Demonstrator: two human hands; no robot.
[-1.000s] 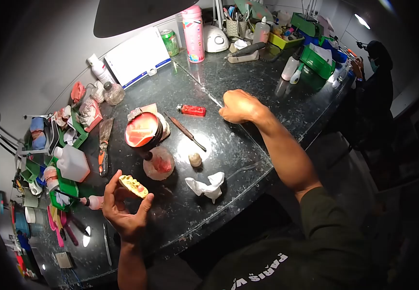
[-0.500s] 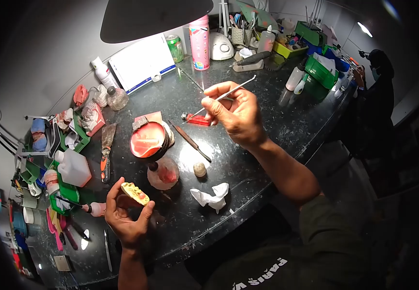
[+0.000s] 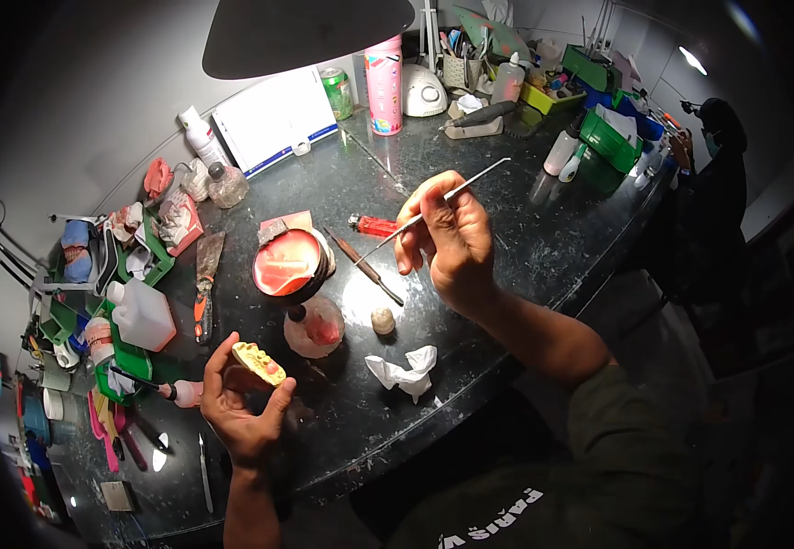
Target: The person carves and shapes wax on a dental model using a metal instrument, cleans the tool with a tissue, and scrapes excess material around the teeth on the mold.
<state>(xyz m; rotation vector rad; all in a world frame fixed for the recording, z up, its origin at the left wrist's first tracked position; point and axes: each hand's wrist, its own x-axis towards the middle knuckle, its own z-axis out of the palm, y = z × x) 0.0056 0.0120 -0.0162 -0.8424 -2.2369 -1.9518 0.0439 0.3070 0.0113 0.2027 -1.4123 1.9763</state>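
My left hand (image 3: 246, 412) holds a yellow dental cast (image 3: 258, 362) with a pink patch between thumb and fingers, over the near left part of the dark bench. Held in my right hand (image 3: 450, 233) is a thin metal tool (image 3: 480, 177), its far end pointing up and right, its other end down and left. Near that lower end lie a red lighter (image 3: 373, 225) and a brown-handled tool (image 3: 366, 266). A round tin of pink wax (image 3: 287, 263) stands left of them. Closer to me are a glass burner (image 3: 314, 328), a small pale lump (image 3: 382, 320) and crumpled white tissue (image 3: 403, 372).
A lamp shade (image 3: 310, 37) hangs over the back of the bench (image 3: 342, 430). Green bins (image 3: 122, 357) and a plastic bottle (image 3: 143, 316) stand at left. A pink can (image 3: 383, 91) stands behind. Another person (image 3: 715, 174) is at the far right.
My right hand has moved slightly right and down and turned, shifting the metal tool with it. The lighter shows more fully. My left hand still holds the cast; the view has shifted slightly.
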